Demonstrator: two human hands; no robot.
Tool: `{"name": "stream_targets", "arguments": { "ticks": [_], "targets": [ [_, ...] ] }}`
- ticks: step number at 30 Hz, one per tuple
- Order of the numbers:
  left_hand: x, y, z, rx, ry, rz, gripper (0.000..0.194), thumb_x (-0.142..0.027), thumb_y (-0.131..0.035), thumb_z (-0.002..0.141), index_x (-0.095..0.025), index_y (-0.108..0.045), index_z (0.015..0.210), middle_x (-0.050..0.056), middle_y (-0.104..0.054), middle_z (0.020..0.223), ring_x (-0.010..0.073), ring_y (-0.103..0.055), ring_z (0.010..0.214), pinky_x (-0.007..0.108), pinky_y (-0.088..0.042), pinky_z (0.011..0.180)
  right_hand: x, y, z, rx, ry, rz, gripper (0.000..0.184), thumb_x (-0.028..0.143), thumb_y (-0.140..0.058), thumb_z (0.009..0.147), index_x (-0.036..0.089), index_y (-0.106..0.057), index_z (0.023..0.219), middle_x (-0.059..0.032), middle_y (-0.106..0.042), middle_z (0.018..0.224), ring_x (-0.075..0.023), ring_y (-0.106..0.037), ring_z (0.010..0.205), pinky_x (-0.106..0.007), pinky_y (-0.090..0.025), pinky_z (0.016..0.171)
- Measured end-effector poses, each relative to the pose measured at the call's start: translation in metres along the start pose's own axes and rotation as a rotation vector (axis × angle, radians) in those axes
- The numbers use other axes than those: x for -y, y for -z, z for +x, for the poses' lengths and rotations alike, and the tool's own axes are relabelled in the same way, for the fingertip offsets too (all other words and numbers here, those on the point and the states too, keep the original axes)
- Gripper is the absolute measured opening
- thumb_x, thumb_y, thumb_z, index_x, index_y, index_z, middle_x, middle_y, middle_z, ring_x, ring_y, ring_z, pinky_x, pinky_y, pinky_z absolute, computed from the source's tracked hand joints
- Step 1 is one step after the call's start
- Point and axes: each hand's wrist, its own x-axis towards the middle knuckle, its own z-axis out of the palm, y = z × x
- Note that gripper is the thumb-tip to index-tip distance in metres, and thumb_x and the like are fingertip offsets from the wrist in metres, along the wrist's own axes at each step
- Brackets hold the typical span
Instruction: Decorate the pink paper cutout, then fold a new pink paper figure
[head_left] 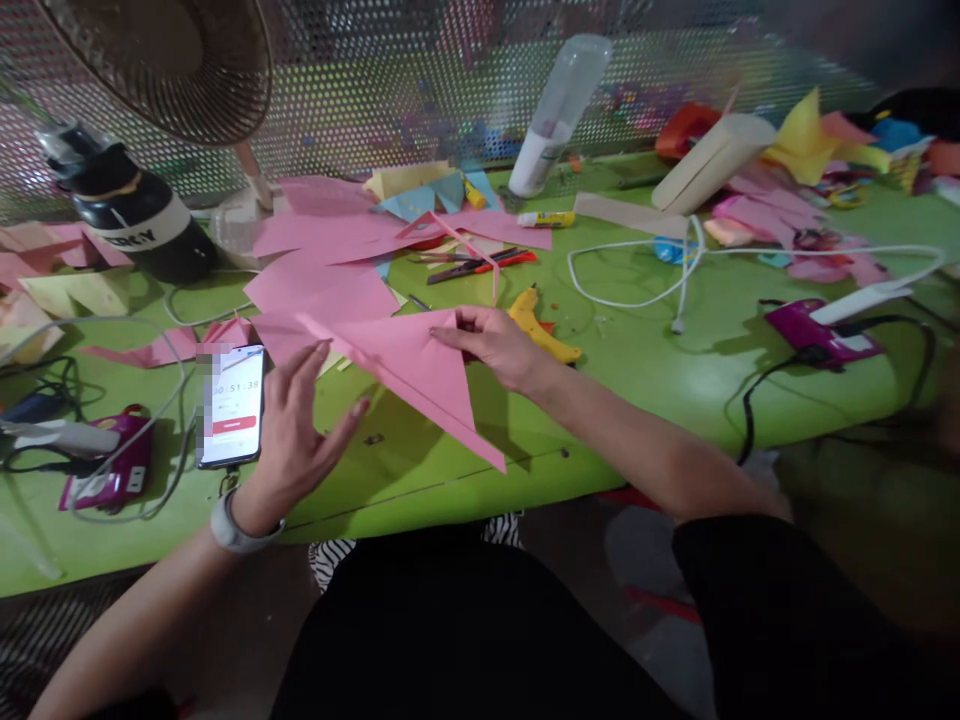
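Between finger and thumb, my right hand [501, 345] pinches the top right corner of a folded pink paper [427, 370]. This paper is roughly triangular, with a narrow folded strip running slantwise along its lower left edge and jutting out as a point at the lower right. My left hand [296, 430], a pale band on its wrist, is open with fingers spread beside the strip's upper left end. Whether a fingertip touches the paper I cannot tell. Just left of that hand lies a lit phone [234, 405]. A yellow glue gun [541, 328] rests beyond my right wrist.
Pink sheets [322, 235], a glue stick [546, 219] and scissors [506, 260] lie behind the paper on the green table [637, 380]. A fan [172, 60], a black bottle [139, 215] and a clear bottle [559, 115] stand at the back. White cable [637, 300] loops at right.
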Motion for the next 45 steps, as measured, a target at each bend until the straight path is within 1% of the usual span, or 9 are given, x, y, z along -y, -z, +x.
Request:
{"name": "stream_targets", "arguments": {
  "ticks": [2,5,9,14,17,21,30,40,45],
  "targets": [
    [-0.001,-0.001,0.01,-0.024,0.241,-0.237,0.052,-0.046,-0.061,0.091,-0.016,-0.052,0.132,0.015,-0.063,0.12,0.0268,-0.06,0.114,0.045,-0.052,0.096,-0.001,-0.002,-0.002,-0.072,-0.012,0.131,0.04,0.05,-0.081,0.062,0.019,-0.061,0.079,0.0022,-0.063,0.075,-0.0117,-0.057,0.067,-0.027,-0.046,0.063],
    [-0.004,-0.011,0.023,0.192,0.56,-0.754,0.046,-0.054,-0.055,0.093,-0.013,-0.061,0.114,0.01,-0.07,0.094,0.0204,-0.068,0.088,0.036,-0.058,0.078,-0.007,-0.01,-0.003,-0.101,-0.034,0.219,0.042,0.05,-0.082,0.062,0.02,-0.064,0.086,0.001,-0.067,0.08,-0.0127,-0.06,0.069,-0.027,-0.05,0.064],
    [-0.008,-0.024,0.035,0.252,0.702,-1.098,0.032,-0.045,-0.072,0.083,-0.016,-0.068,0.093,0.003,-0.07,0.083,0.0126,-0.067,0.073,0.028,-0.06,0.074,-0.016,-0.018,-0.004,-0.078,-0.051,0.249,0.043,0.049,-0.083,0.061,0.02,-0.064,0.086,0.0016,-0.067,0.075,-0.0129,-0.06,0.065,-0.028,-0.052,0.062],
    [-0.005,-0.025,0.037,0.302,0.746,-1.098,0.022,-0.035,-0.076,0.08,-0.015,-0.069,0.076,0.001,-0.068,0.07,0.0094,-0.064,0.063,0.022,-0.059,0.065,-0.023,-0.012,-0.004,0.02,-0.102,0.263,0.038,0.043,-0.085,0.063,0.019,-0.068,0.087,0.0023,-0.067,0.071,-0.0112,-0.059,0.059,-0.026,-0.05,0.056],
    [-0.002,-0.022,0.035,0.33,0.744,-1.114,0.018,-0.033,-0.074,0.081,-0.015,-0.071,0.081,0.002,-0.071,0.073,0.0105,-0.067,0.064,0.022,-0.059,0.064,-0.026,-0.009,-0.004,0.056,-0.105,0.229,0.033,0.042,-0.084,0.065,0.018,-0.07,0.084,0.0014,-0.067,0.068,-0.0118,-0.059,0.058,-0.025,-0.048,0.052],
    [0.003,-0.019,0.032,0.359,0.753,-1.141,0.02,-0.032,-0.074,0.081,-0.017,-0.074,0.094,0.004,-0.075,0.083,0.013,-0.07,0.069,0.025,-0.06,0.065,-0.028,-0.009,-0.005,0.06,-0.111,0.218,0.033,0.041,-0.085,0.063,0.019,-0.071,0.084,-0.0015,-0.071,0.078,-0.0138,-0.063,0.068,-0.028,-0.052,0.061],
    [0.005,-0.016,0.031,0.32,0.873,-1.226,0.019,-0.028,-0.081,0.074,-0.021,-0.077,0.09,0.001,-0.077,0.084,0.012,-0.07,0.066,0.023,-0.061,0.063,-0.027,-0.007,-0.008,0.118,-0.145,0.257,0.025,0.037,-0.083,0.063,0.022,-0.075,0.082,0.0004,-0.071,0.077,-0.0124,-0.061,0.065,-0.029,-0.054,0.064],
    [0.008,-0.02,0.028,0.317,0.818,-1.154,0.017,-0.031,-0.079,0.075,-0.023,-0.078,0.09,0.002,-0.077,0.087,0.013,-0.069,0.067,0.025,-0.061,0.063,-0.027,-0.007,-0.009,0.124,-0.192,0.259,0.022,0.031,-0.082,0.061,0.023,-0.076,0.081,-0.0005,-0.07,0.077,-0.0131,-0.059,0.066,-0.029,-0.052,0.063],
    [0.008,-0.017,0.027,0.329,0.704,-1.106,0.019,-0.032,-0.074,0.081,-0.023,-0.078,0.098,0.004,-0.077,0.096,0.0156,-0.071,0.079,0.027,-0.062,0.069,-0.03,-0.007,-0.008,0.111,-0.185,0.314,0.016,0.03,-0.079,0.063,0.026,-0.077,0.078,-0.0001,-0.072,0.078,-0.0135,-0.062,0.068,-0.031,-0.053,0.067]
  ]
}}
